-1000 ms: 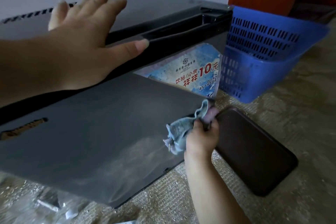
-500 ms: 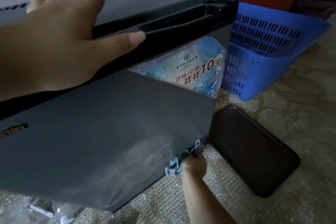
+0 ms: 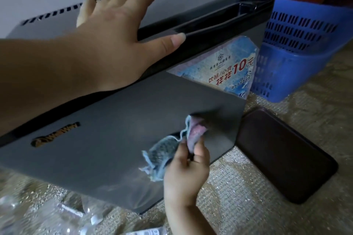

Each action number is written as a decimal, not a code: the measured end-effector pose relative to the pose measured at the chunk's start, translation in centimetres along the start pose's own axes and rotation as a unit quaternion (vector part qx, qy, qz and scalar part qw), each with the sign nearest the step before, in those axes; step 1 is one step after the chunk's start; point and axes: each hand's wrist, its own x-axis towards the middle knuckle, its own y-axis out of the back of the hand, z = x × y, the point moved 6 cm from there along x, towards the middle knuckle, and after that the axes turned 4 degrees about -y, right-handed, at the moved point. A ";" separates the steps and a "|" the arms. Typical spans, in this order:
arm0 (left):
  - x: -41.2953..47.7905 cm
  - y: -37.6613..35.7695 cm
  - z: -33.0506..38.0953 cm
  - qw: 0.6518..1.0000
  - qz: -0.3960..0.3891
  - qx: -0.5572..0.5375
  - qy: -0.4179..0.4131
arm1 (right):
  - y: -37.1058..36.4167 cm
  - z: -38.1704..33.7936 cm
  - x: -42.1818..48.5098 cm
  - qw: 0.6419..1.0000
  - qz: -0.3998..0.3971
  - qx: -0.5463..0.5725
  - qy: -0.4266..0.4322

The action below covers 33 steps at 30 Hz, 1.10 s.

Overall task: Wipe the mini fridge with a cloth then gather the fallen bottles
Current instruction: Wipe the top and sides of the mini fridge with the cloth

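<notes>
Pinching the blue cloth (image 3: 162, 155) low right on the mini fridge (image 3: 107, 139) door is the right hand (image 3: 188, 171); the left hand (image 3: 114, 40), grip spread, lies on top. Blue basket (image 3: 286, 74) and dark tray (image 3: 282, 156) sit right; clear bottles (image 3: 63, 217) blur near left, cut off.

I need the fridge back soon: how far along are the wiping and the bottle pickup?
Done: hard to confirm; the mini fridge shows a faint sheen on its front near the cloth, perhaps already wiped. In hand: the right hand pinches the cloth against the front, and the left hand rests flat on top. Left: the clear bottles lie on the floor, not yet gathered.
</notes>
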 end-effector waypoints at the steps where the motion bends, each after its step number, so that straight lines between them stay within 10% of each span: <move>1: -0.2 0.2 0.1 1.000 -0.012 0.001 0.005 | -0.5 -2.1 -0.6 0.998 -0.017 0.006 0.053; 6: -0.7 0.5 0.8 0.999 -0.040 -0.006 0.009 | -0.9 -2.1 -2.2 0.987 -0.060 -0.071 0.133; 14: -0.4 -0.2 0.1 0.994 -0.039 -0.095 0.039 | 2.1 16.2 -3.5 0.937 -0.061 -0.161 -0.303; 33: -9.1 5.4 -4.6 0.997 -0.037 0.024 -0.069 | -1.5 -0.4 -11.9 0.961 -0.194 -0.015 -0.198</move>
